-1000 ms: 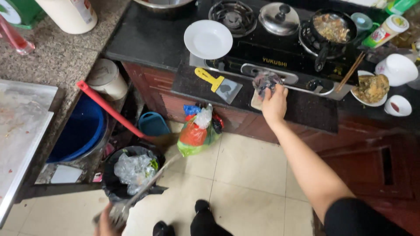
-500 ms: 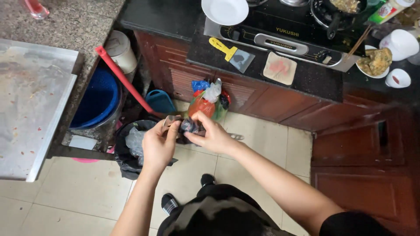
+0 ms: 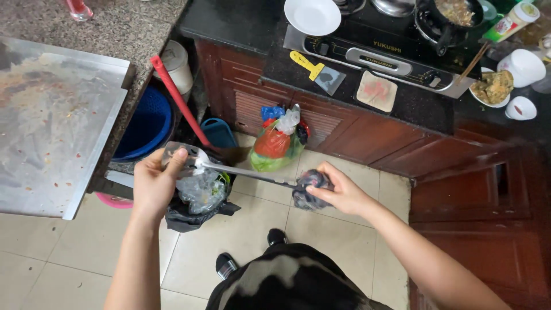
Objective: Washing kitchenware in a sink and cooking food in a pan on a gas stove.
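Head view: shiny steel spatula (image 3: pixel 229 167), dark scrubber (image 3: pixel 309 189).

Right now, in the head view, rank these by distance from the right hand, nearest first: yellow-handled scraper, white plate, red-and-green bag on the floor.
From the right hand:
1. Red-and-green bag, on the floor against the cabinet.
2. Yellow-handled scraper, on the counter edge.
3. White plate, on the stove.

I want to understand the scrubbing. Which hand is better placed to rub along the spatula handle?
Probably the right hand: it presses a dark scrubber on the metal spatula handle, while the left hand grips the blade.
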